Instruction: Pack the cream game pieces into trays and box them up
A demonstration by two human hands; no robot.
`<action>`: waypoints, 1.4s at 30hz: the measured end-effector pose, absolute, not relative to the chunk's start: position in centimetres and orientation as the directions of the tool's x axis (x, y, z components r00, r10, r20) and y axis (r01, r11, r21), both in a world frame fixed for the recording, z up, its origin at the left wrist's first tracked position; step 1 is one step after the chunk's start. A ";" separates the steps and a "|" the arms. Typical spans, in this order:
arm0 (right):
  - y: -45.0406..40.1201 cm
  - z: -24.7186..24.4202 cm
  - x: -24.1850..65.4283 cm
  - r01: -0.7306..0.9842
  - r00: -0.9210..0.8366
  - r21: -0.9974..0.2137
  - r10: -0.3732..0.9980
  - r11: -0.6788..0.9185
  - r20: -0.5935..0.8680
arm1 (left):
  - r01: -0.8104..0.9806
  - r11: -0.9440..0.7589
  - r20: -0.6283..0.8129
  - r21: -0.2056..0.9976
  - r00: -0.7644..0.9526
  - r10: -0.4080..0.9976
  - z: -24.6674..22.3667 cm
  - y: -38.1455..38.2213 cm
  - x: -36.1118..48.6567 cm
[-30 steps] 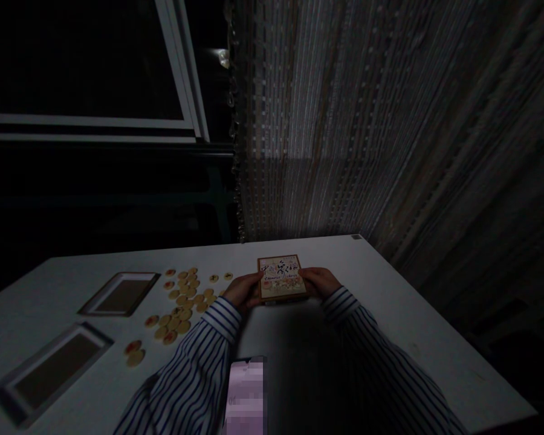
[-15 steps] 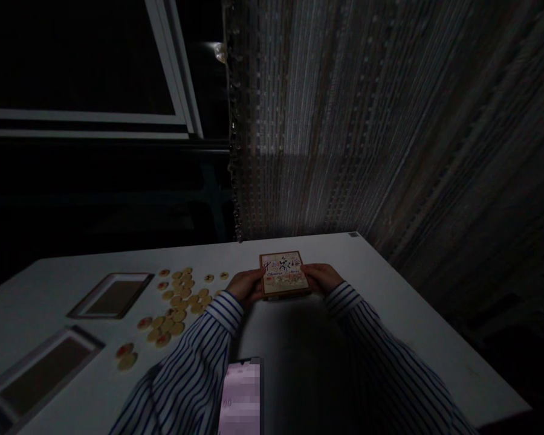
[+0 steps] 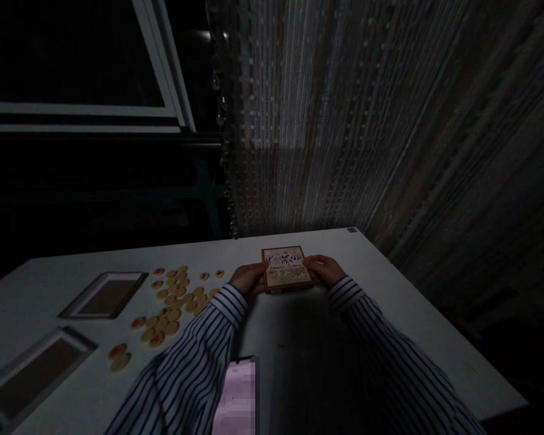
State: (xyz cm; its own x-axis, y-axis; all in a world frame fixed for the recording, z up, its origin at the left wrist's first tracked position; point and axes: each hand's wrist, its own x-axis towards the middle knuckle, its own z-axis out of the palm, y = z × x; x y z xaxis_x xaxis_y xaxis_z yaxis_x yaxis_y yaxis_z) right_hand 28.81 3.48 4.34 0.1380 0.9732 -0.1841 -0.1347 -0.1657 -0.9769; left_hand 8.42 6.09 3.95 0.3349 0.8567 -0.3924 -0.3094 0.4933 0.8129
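A Chinese chess box [image 3: 287,269] with a printed lid is held at the middle of the white table. My left hand [image 3: 248,279] grips its left edge, thumb on top. On the right edge, my right hand [image 3: 324,270] grips it the same way. The undersides of both hands' grips are hidden by the box. Left of my left hand lie several round chess pieces [image 3: 173,299], loosely scattered, some with red marks and some with dark ones.
Two shallow open trays, an upper tray [image 3: 114,273] and a lower tray [image 3: 78,336], lie at the left. A phone [image 3: 236,399] with a lit screen is near my left sleeve. Behind the white table [image 3: 376,272] hangs a string curtain [image 3: 308,151]. The room is dim.
Both hands still hold the box, which sits slightly farther right and higher in view. The table, trays and pieces have shifted a little left with the camera.
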 end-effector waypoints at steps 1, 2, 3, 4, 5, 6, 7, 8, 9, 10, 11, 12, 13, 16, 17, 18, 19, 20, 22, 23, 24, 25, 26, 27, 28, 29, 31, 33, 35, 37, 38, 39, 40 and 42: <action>3.5 4.4 28.9 -0.140 0.145 -0.976 0.971 -0.170 -0.190 | -0.311 0.494 -0.394 0.812 0.332 0.857 4.0 6.1 8.6; 3.5 4.4 29.0 -0.150 0.150 -0.973 0.969 -0.175 -0.197 | -0.312 0.493 -0.396 0.812 0.327 0.858 4.1 6.1 8.7; 3.5 4.4 29.1 -0.162 0.155 -0.970 0.966 -0.180 -0.205 | -0.314 0.491 -0.396 0.813 0.320 0.861 4.2 6.0 8.8; 3.5 4.4 29.2 -0.170 0.159 -0.968 0.965 -0.183 -0.210 | -0.315 0.487 -0.396 0.815 0.311 0.864 4.3 6.0 9.0; 3.5 4.4 29.3 -0.177 0.161 -0.967 0.963 -0.186 -0.215 | -0.315 0.483 -0.396 0.817 0.303 0.867 4.4 6.0 9.1; 3.5 4.5 29.4 -0.183 0.163 -0.965 0.962 -0.187 -0.218 | -0.315 0.479 -0.395 0.819 0.295 0.870 4.4 6.0 9.3; 3.4 4.5 29.5 -0.189 0.165 -0.964 0.962 -0.188 -0.220 | -0.315 0.475 -0.394 0.822 0.289 0.873 4.4 6.1 9.4; 3.4 4.5 29.6 -0.195 0.166 -0.963 0.961 -0.187 -0.220 | -0.316 0.471 -0.391 0.824 0.285 0.875 4.4 6.1 9.6; 3.4 4.5 29.8 -0.201 0.167 -0.962 0.961 -0.185 -0.220 | -0.318 0.467 -0.388 0.825 0.281 0.878 4.4 6.2 9.8; 3.4 4.5 29.9 -0.207 0.169 -0.961 0.961 -0.182 -0.218 | -0.322 0.462 -0.384 0.826 0.278 0.881 4.3 6.2 9.9; 3.5 4.5 30.0 -0.213 0.171 -0.961 0.961 -0.178 -0.216 | -0.327 0.457 -0.379 0.827 0.275 0.883 4.2 6.3 10.1; 3.5 4.6 30.2 -0.219 0.172 -0.960 0.961 -0.175 -0.215 | -0.331 0.453 -0.375 0.828 0.273 0.886 4.2 6.4 10.3; 3.5 4.6 30.3 -0.224 0.172 -0.959 0.962 -0.173 -0.214 | -0.335 0.449 -0.372 0.828 0.271 0.888 4.1 6.5 10.5; 3.5 4.6 30.8 -0.240 0.167 -0.955 0.962 -0.174 -0.217 | -0.338 0.442 -0.368 0.831 0.261 0.892 3.9 6.8 11.0; 3.5 4.6 31.0 -0.244 0.165 -0.954 0.962 -0.175 -0.218 | -0.338 0.440 -0.368 0.832 0.256 0.894 3.9 6.9 11.2; 3.5 4.5 31.2 -0.247 0.164 -0.953 0.962 -0.175 -0.219 | -0.337 0.437 -0.368 0.834 0.252 0.895 3.9 6.9 11.3; 3.5 4.4 31.4 -0.249 0.163 -0.953 0.962 -0.175 -0.220 | -0.337 0.436 -0.368 0.835 0.249 0.896 3.9 7.0 11.5; 3.6 4.2 31.7 -0.249 0.163 -0.952 0.962 -0.176 -0.221 | -0.336 0.435 -0.367 0.836 0.247 0.897 3.9 7.1 11.6; 3.7 3.9 32.2 -0.246 0.165 -0.953 0.961 -0.177 -0.221 | -0.335 0.435 -0.367 0.836 0.249 0.896 3.9 7.1 12.0; 3.7 3.7 32.4 -0.244 0.165 -0.953 0.961 -0.177 -0.221 | -0.334 0.435 -0.366 0.836 0.252 0.896 3.9 7.2 12.1; 3.8 3.6 32.7 -0.243 0.164 -0.954 0.962 -0.177 -0.220 | -0.333 0.436 -0.366 0.836 0.254 0.895 3.9 7.2 12.3; 3.8 3.4 32.9 -0.242 0.162 -0.954 0.962 -0.176 -0.219 | -0.331 0.436 -0.365 0.837 0.257 0.895 3.9 7.2 12.5; 3.8 3.4 33.1 -0.241 0.159 -0.954 0.963 -0.176 -0.218 | -0.329 0.436 -0.364 0.837 0.258 0.895 3.9 7.2 12.7; 3.8 3.3 33.3 -0.240 0.156 -0.954 0.963 -0.177 -0.218 | -0.327 0.436 -0.364 0.838 0.259 0.895 3.9 7.1 12.9; 3.7 3.3 33.5 -0.237 0.154 -0.955 0.963 -0.180 -0.220 | -0.325 0.435 -0.364 0.840 0.259 0.895 3.9 7.1 13.1; 3.6 3.3 33.7 -0.234 0.152 -0.955 0.963 -0.183 -0.222 | -0.322 0.435 -0.363 0.841 0.259 0.895 3.9 7.1 13.3; 3.4 3.5 34.1 -0.227 0.151 -0.955 0.962 -0.189 -0.226 | -0.318 0.432 -0.361 0.844 0.260 0.896 3.8 7.1 13.7; 3.3 3.6 34.4 -0.224 0.151 -0.955 0.962 -0.193 -0.230 | -0.311 0.429 -0.359 0.848 0.258 0.897 3.7 7.2 14.1; 3.2 3.6 34.6 -0.224 0.150 -0.955 0.961 -0.195 -0.232 | -0.300 0.424 -0.359 0.854 0.251 0.899 3.6 7.2 14.4; 3.2 3.6 34.9 -0.227 0.148 -0.954 0.962 -0.194 -0.230 | -0.281 0.424 -0.364 0.861 0.242 0.899 3.5 7.3 14.7; 3.3 3.6 35.0 -0.229 0.147 -0.954 0.962 -0.192 -0.229 | -0.270 0.425 -0.367 0.864 0.240 0.899 3.4 7.4 14.8; 3.3 3.6 35.1 -0.231 0.146 -0.954 0.963 -0.189 -0.226 | -0.258 0.427 -0.370 0.867 0.240 0.897 3.4 7.5 15.0; 3.4 3.6 35.2 -0.231 0.146 -0.955 0.964 -0.186 -0.223 | -0.248 0.428 -0.372 0.869 0.241 0.896 3.3 7.6 15.1; 3.4 3.5 35.5 -0.228 0.148 -0.958 0.966 -0.176 -0.212 | -0.234 0.429 -0.374 0.873 0.245 0.895 3.2 7.7 15.5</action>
